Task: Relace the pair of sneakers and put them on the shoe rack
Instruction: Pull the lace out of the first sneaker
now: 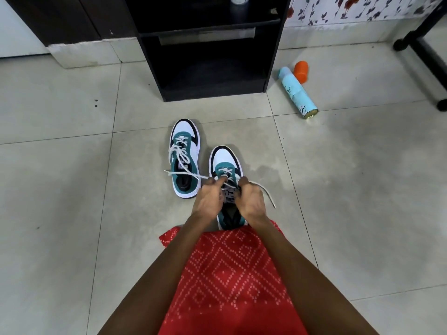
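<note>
Two white, teal and black sneakers stand on the tiled floor, toes pointing away from me. The left sneaker (185,151) has its white lace threaded loosely, with loops lying across its tongue. The right sneaker (226,165) is right in front of me, under both hands. My left hand (210,201) pinches one end of its white lace (186,174), which runs off to the left. My right hand (250,200) grips the other strand, whose free end (267,193) trails to the right. The black shoe rack (210,47) stands beyond the sneakers.
A light blue spray can (298,93) lies on the floor right of the rack, with an orange cap (301,71) beside it. A black furniture leg (428,56) crosses the far right. Red patterned fabric (229,281) covers my lap. A small jar (239,0) sits on the rack's upper shelf.
</note>
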